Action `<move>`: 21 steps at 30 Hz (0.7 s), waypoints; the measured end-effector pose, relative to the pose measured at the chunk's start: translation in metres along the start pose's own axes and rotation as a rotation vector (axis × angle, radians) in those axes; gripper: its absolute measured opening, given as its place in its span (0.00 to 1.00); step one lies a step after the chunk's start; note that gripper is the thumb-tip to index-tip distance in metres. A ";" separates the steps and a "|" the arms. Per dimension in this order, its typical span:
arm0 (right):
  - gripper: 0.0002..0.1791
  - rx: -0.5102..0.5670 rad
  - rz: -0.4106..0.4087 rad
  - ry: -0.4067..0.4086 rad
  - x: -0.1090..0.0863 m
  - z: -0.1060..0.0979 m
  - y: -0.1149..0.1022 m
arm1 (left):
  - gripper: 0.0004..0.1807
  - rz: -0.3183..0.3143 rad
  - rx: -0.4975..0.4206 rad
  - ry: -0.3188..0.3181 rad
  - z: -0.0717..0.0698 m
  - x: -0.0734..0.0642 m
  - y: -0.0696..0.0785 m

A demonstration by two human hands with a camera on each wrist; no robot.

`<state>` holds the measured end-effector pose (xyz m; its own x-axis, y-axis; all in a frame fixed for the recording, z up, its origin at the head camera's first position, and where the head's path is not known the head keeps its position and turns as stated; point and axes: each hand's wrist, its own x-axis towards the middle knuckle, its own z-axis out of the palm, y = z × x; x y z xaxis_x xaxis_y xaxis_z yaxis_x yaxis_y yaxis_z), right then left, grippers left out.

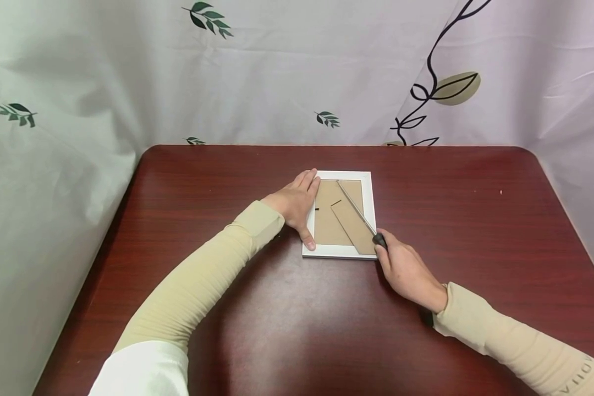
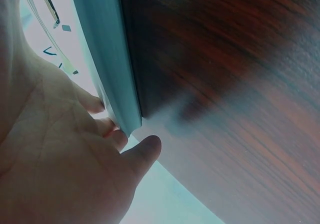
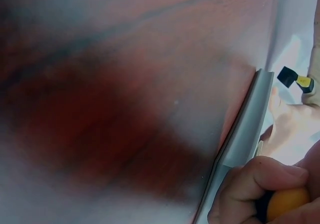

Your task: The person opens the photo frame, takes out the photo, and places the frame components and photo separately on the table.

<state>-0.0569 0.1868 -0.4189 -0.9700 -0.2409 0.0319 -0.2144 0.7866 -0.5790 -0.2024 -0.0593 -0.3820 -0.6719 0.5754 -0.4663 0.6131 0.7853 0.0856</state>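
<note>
Behind everything hangs a leaf-printed cloth [image 1: 277, 71], and before it we see the dark red tabletop [image 1: 257, 330] carrying our white picture frame [image 1: 368, 198], back side up. The brown backing [image 1: 326, 231] sits within its border, so we judge the tool work along that edge unfinished: nothing has been lifted out. Our left hand [image 1: 299, 201] lays extended fingers on the frame's left border; our right hand [image 1: 408, 269] grips a screwdriver [image 1: 357, 208], its shaft slanting over the backing. From the head we see its tip near the backing's top edge; whether they touch, we cannot tell. Only the right wrist view shows us the handle's orange end [image 3: 289, 203].
</note>
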 end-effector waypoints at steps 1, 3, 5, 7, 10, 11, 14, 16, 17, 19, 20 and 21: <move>0.18 0.001 0.002 0.000 0.000 0.000 0.000 | 0.91 0.000 0.002 0.000 0.000 0.000 0.000; 0.18 0.003 0.006 0.001 0.000 0.000 0.000 | 0.91 0.003 0.005 0.002 0.000 0.000 0.000; 0.19 0.007 0.012 0.001 0.001 -0.001 -0.001 | 0.91 0.005 0.006 0.003 0.000 0.000 0.000; 0.19 0.012 0.015 0.001 0.001 -0.001 -0.001 | 0.91 0.004 0.009 0.004 0.000 0.000 0.000; 0.19 0.019 0.018 0.002 0.001 -0.002 -0.001 | 0.91 0.003 0.010 0.005 0.000 0.000 0.001; 0.19 0.020 0.018 0.002 0.000 -0.002 -0.001 | 0.91 0.002 0.011 0.005 0.000 0.000 0.001; 0.19 0.021 0.017 0.006 0.001 -0.002 -0.001 | 0.91 0.001 0.013 0.005 0.000 0.000 0.001; 0.18 0.021 0.015 0.009 0.001 -0.002 -0.001 | 0.91 0.000 0.015 0.003 0.000 0.001 0.002; 0.18 0.021 0.015 0.009 0.001 -0.002 -0.001 | 0.91 -0.001 0.016 0.002 -0.001 0.001 0.002; 0.18 0.024 0.013 0.009 0.001 -0.003 -0.001 | 0.91 -0.005 0.015 -0.004 -0.001 0.001 0.002; 0.18 0.026 0.013 0.008 0.001 -0.003 -0.001 | 0.91 -0.007 0.017 -0.007 -0.001 0.001 0.002; 0.18 0.027 0.013 0.006 0.001 -0.003 -0.001 | 0.91 -0.008 0.019 -0.009 -0.001 0.001 0.002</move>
<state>-0.0583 0.1870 -0.4157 -0.9734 -0.2274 0.0295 -0.1990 0.7737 -0.6015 -0.2020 -0.0572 -0.3812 -0.6732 0.5670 -0.4747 0.6156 0.7854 0.0650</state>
